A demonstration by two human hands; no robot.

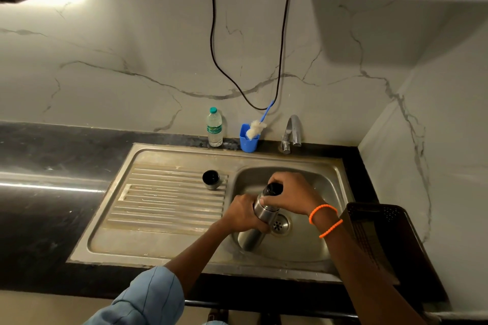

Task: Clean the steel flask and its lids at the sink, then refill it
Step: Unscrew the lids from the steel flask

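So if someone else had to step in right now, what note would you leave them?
Left hand: grips the steel flask by its body, held tilted over the sink basin.
Right hand: curled round the black inner lid on the flask's mouth; whether it is loosening or tightening it I cannot tell.
Outer cap: already off, standing on the drainboard.
Bottle brush: in the blue cup by the tap, untouched. No water is running.
Left: washing the flask and both lids, then the refill.
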